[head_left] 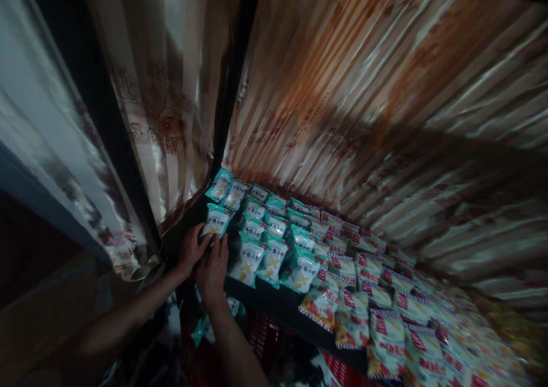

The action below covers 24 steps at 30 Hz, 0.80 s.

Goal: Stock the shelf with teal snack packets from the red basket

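Both bare hands reach forward side by side, the left hand (192, 251) and the right hand (213, 268) bent at the fingers, their tips against the lower part of one small teal-and-white plastic snack bag (216, 221); whether they grip it or only press on it, I cannot tell. Nearest, under the forearms, more teal-and-white packets (208, 327) lie in shadow, and to their right shows a red plastic basket with a slotted wall (264, 335). Above the basket runs a dark, flat shelf (261, 297), its front edge crossing beyond the right forearm. Just right of the hands, rows of matching teal-and-white bags (250, 259) crowd the shelf, leaning back, and past them stand rows of cream-and-red bags with striped edges (386, 341), blurring into pale packets (475, 335) at the far right. The touched bag sits directly ahead of the fingertips, tilted back, at the left end of the shelf. Behind it, two more teal-topped bags (237, 194) fill the corner, close to a black upright post (240, 61) and a creased, shiny striped sheet (342, 90) that forms the back wall.
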Available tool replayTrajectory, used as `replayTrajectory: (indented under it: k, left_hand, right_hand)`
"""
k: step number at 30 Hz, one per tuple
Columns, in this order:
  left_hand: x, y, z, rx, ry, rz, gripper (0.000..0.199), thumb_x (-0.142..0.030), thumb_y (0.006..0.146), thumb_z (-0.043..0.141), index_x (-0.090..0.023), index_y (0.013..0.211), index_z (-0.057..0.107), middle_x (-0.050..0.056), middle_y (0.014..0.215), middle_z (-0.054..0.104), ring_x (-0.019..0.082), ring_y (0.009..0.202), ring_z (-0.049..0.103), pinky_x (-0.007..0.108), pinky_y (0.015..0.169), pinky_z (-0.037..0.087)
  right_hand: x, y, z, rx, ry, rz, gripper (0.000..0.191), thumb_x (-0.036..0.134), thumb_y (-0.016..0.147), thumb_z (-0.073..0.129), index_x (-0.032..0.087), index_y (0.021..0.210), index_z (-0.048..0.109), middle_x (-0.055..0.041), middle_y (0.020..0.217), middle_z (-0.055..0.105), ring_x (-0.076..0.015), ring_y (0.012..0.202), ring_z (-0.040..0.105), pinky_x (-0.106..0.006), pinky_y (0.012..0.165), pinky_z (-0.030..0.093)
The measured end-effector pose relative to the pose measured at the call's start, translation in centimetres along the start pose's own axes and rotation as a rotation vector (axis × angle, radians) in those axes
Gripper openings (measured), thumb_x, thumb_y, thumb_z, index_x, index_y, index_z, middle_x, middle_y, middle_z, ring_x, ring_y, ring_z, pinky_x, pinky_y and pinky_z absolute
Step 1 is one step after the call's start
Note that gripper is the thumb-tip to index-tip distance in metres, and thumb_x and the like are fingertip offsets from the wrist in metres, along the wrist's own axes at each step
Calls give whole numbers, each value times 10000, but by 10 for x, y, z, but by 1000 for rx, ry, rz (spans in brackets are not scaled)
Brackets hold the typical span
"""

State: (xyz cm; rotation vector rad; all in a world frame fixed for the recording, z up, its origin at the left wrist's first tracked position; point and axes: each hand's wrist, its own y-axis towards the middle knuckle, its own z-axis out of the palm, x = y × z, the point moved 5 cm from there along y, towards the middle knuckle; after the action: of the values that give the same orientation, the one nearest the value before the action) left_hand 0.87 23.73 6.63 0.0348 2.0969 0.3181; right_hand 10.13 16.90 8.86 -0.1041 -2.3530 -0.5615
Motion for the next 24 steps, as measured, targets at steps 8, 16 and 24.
replayTrajectory:
  k: [8, 16, 24]
  left_hand:
    - [1, 22, 15, -1, -21, -33, 381, -375, 814, 514, -163, 1129, 548, 116, 1131, 625, 236, 1060, 589, 396, 914, 469]
    - [-1, 42, 27, -31, -16, 18, 366, -345, 817, 501, -160, 1129, 552, 105, 1107, 626, 228, 1048, 585, 393, 932, 456]
    - [-7, 51, 42, -6, -17, 15, 360, -334, 806, 520, -160, 1119, 561, 103, 1090, 632, 230, 1029, 592, 399, 918, 467]
  right_hand:
    - [-6, 29, 6, 46, 156, 120, 558, 394, 948, 235, 41, 1343, 407, -224, 1456, 290, -269, 1374, 235, -485, 1065, 300]
    - [-15, 52, 12, -4, 177, 140, 558, 413, 948, 237, 60, 1338, 425, -216, 1434, 342, -277, 1368, 254, -499, 1040, 328]
    - [-26, 65, 12, 4, 170, 152, 544, 374, 953, 248, 34, 1343, 414, -221, 1422, 359, -276, 1379, 222, -499, 1071, 292]
